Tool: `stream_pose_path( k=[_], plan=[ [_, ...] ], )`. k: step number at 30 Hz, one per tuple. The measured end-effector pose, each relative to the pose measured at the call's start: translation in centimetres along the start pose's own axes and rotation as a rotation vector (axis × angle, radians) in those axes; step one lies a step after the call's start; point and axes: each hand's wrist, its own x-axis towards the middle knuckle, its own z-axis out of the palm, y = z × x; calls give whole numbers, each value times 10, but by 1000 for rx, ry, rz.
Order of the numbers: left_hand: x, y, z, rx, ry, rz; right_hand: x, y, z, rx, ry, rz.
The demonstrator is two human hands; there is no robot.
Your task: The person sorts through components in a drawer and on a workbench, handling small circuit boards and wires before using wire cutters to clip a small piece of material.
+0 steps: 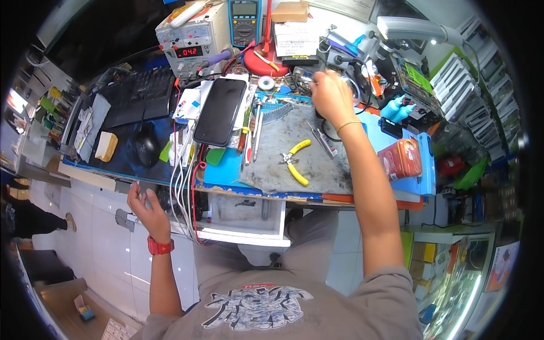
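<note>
Open drawer [243, 218] under bench, left hand [146, 207] beside

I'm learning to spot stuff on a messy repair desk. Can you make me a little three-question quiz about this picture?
1. True or false: the yellow-handled pliers lie on the grey mat, untouched.
2. Which hand reaches to the tools at the back of the desk? A) left hand B) right hand
3. Fill in: the black phone lies screen up, left of the ___ mat.

Key:
1. True.
2. B: the right hand is up there; the left hand hangs below the desk edge.
3. Grey.
</note>
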Motion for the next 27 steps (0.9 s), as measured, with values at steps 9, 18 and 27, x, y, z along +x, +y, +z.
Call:
stream_pose_path(
  k=[9,18,27],
  plan=[
    [2,3,1,-62,10,-27,46,-77,50,185,-179,95],
    [0,-1,0,-97,-6,-37,49,-56,42,606,-66,210],
    [0,1,-1,-123,11,-65,62,-40,3,299,236,87]
  ],
)
